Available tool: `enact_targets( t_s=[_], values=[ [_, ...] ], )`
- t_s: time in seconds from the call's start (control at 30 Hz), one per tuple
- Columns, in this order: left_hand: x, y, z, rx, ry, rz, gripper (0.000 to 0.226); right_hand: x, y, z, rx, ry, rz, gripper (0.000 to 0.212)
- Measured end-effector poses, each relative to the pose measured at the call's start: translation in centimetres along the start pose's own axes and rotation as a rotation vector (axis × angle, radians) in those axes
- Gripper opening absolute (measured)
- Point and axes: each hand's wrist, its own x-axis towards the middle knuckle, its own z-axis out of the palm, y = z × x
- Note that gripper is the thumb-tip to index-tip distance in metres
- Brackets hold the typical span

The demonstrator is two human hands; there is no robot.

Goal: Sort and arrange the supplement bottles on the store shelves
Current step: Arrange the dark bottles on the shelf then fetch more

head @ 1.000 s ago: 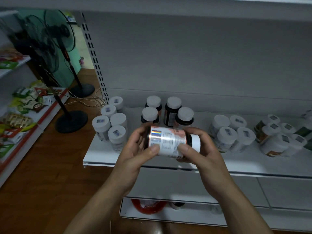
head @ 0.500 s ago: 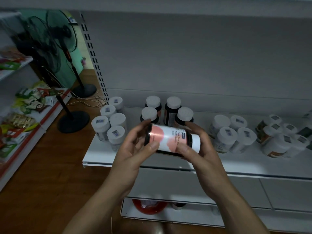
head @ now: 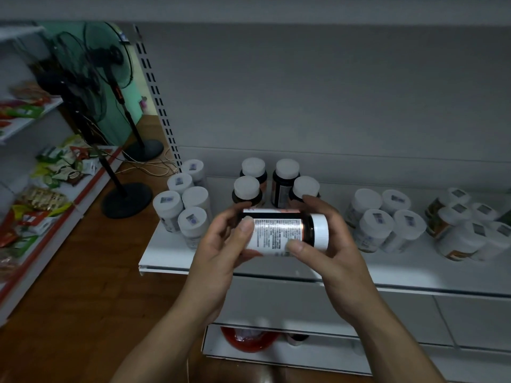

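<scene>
I hold a dark supplement bottle point(head: 279, 233) on its side above the front of the white shelf point(head: 168, 248), its white cap pointing right and the fine-print panel of the label facing me. My left hand point(head: 221, 252) grips the bottom end, my right hand point(head: 329, 244) grips the cap end. Behind it stand several dark bottles with white caps point(head: 286, 181). A cluster of white bottles point(head: 184, 205) stands at the shelf's left end. More white bottles point(head: 387, 219) and a mixed group point(head: 467, 228) stand to the right.
Two black standing fans point(head: 91, 78) with cables stand on the wooden floor at the left. A side shelf with snack packets point(head: 47, 189) runs along the far left. A red object point(head: 249, 338) lies on the bottom shelf below my hands. A shelf overhangs at the top.
I have rolled the bottle in both hands: the colour-barcode panel showed first, then the pink front label, and now the fine-print panel faces me. The bottle stayed in the same place.
</scene>
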Motion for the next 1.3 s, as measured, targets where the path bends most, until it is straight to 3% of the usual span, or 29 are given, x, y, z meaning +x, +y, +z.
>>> enact_targets(
  t_s=[0.13,0.33,0.47,0.57,0.7,0.83,0.97,1.07,1.17,1.3],
  values=[
    [0.1,-0.4,-0.6,0.002,-0.086,0.050,0.069,0.4,0.3,0.1,0.031,0.085,0.053,0.046],
    [0.5,-0.1,-0.7,0.007,-0.024,0.002,0.051,0.1,0.1,0.3,0.006,0.042,0.025,0.068],
    [0.4,-0.3,-1.0,0.006,-0.082,0.061,0.070,0.4,0.0,0.3,0.044,0.078,0.047,0.052],
    [0.3,-0.2,-1.1,0.011,-0.090,0.108,0.065,0.3,-0.2,0.4,0.037,0.051,0.061,0.056],
    [0.2,0.0,-1.0,-0.006,-0.054,0.042,0.051,0.1,-0.2,0.4,-0.004,0.029,0.036,0.063],
    [0.0,-0.1,-1.4,0.013,-0.131,0.099,0.065,0.0,0.0,0.7,0.028,0.071,0.058,0.051],
    [0.1,0.3,-1.2,0.035,-0.083,0.076,0.057,-0.1,0.0,0.6,0.031,0.030,0.035,0.066],
    [0.2,0.5,-1.1,0.034,-0.060,0.024,0.052,0.1,-0.1,0.6,0.015,0.045,0.012,0.060],
    [0.3,0.4,-1.4,0.031,-0.119,0.059,0.063,0.3,0.0,0.8,0.040,0.083,0.051,0.050],
    [0.5,0.5,-1.5,0.062,-0.064,0.049,0.055,0.2,0.1,1.0,0.047,0.041,0.028,0.069]
  ],
)
